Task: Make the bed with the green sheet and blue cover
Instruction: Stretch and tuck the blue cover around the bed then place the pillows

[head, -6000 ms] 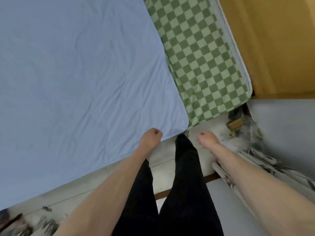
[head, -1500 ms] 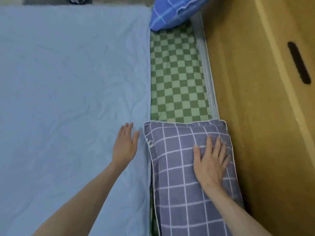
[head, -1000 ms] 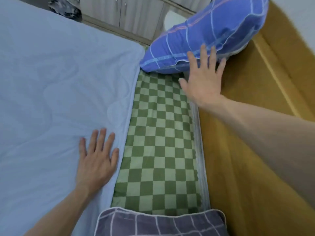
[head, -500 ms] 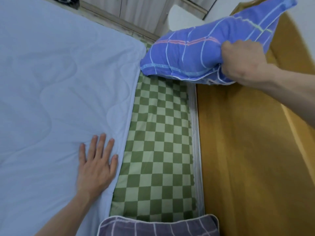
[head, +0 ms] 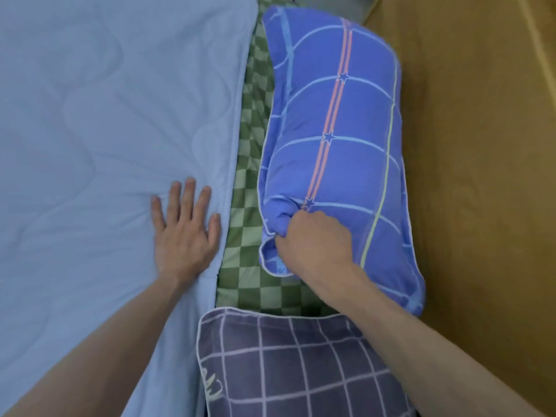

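The pale blue quilted cover (head: pixel 105 130) lies across the left of the bed, running past the frame's edges. The left hand (head: pixel 183 233) rests flat on it, fingers spread. A strip of green checked sheet (head: pixel 243 188) shows beside it, partly hidden beneath a grey-purple grid-patterned pillow (head: pixel 288 371) and a bright blue striped pillow (head: pixel 337 139), whose near end the right hand (head: pixel 313 242) grips, fingertips buried in fabric.

A cover (head: pixel 105 130) lies across the left of the bed, its edge running beside a strip of exposed sheet (head: pixel 249 176). On that strip, against the wooden board (head: pixel 481 176) at right, a far pillow (head: pixel 346 115) lies lengthwise; a near pillow (head: pixel 285 365) sits just before it, closest to the person.
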`<act>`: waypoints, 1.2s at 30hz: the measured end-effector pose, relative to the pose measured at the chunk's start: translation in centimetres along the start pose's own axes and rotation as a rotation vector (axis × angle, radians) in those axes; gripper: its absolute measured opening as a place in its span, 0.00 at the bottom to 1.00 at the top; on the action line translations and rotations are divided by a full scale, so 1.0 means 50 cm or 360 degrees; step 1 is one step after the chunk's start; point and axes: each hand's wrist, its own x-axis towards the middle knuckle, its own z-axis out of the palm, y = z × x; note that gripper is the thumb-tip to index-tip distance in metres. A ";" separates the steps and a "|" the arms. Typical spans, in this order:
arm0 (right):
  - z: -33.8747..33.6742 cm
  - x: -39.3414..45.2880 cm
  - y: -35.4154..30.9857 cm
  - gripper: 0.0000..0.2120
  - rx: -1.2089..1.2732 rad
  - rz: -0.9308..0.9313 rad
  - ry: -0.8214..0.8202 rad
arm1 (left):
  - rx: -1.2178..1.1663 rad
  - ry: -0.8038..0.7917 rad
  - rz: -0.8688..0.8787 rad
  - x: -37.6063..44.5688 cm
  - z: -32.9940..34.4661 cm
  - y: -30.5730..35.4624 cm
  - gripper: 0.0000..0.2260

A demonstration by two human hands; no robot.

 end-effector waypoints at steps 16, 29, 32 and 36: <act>0.075 -0.008 0.005 0.24 0.0349 0.0030 -0.0170 | -0.0005 -0.0208 -0.0019 0.008 -0.041 0.008 0.27; 0.092 -0.495 0.039 0.26 0.0355 0.0028 0.0468 | -0.0016 -0.0768 0.0199 -0.745 -0.305 -0.061 0.29; 0.181 -0.670 0.063 0.30 0.0241 0.0051 0.0319 | 0.0086 -0.1197 0.0017 -0.922 -0.363 -0.055 0.31; 0.302 -0.785 0.090 0.36 0.0141 0.0112 0.0087 | 0.0219 -0.1406 0.0008 -0.960 -0.371 -0.048 0.33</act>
